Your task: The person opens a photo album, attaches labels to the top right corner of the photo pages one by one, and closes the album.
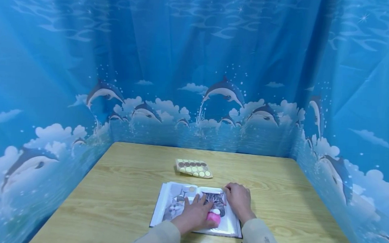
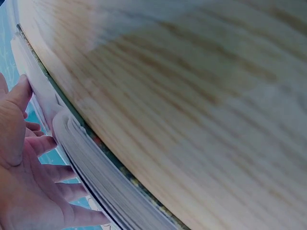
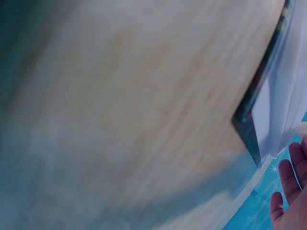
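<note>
An open photo album with cat pictures on its pages lies on the table. My left hand rests spread over the middle and right page, fingers fairly straight; the left wrist view shows this hand beside the thick page edges. At the album's upper right corner, my right hand pinches a small pale round sticker, mostly hidden by the fingers. Another pale round sticker sits at the top of the left page. In the right wrist view, only part of the right hand shows.
Behind the album lies a sheet of round stickers in cream and brown, its edge slightly raised. The wooden table is bordered by a blue dolphin curtain at the back and both sides.
</note>
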A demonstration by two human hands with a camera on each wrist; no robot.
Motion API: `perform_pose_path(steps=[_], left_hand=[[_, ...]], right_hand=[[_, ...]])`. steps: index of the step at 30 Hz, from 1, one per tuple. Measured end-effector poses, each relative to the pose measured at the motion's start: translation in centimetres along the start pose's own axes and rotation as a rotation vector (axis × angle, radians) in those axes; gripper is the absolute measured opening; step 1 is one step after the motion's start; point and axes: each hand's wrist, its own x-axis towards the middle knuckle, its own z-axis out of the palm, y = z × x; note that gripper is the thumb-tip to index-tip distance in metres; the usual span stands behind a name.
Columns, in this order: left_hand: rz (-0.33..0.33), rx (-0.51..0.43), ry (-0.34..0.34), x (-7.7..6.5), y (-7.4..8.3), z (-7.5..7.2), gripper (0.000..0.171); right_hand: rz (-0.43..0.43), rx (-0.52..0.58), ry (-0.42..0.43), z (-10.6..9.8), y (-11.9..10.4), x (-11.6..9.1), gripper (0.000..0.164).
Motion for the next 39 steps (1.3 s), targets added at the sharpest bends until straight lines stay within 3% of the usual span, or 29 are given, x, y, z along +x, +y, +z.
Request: perform_pose_path(steps=[12, 21, 29, 39], left_hand=[[0.003, 0.020, -0.005, 0.0, 0.1, -0.1, 0.087], [0.009, 0.011, 0.006, 0.0, 0.0, -0.1, 0.086], [-0.002, 0.005, -0.010, 0.0, 0.0, -0.2, 0.087], [0.007, 0.007, -0.005, -0.2, 0.0, -0.3, 0.086]], right_hand=[[-0.111, -0.048, 0.039, 0.5, -0.1, -0.3, 0.009], [-0.194, -0.173, 0.016, 0.9, 0.0, -0.6, 0.011], [-0.223, -0.183, -0.021, 0.7, -0.1, -1.2, 0.013], [-0.335, -0.242, -0.081, 0.2, 0.1, -2.5, 0.031]])
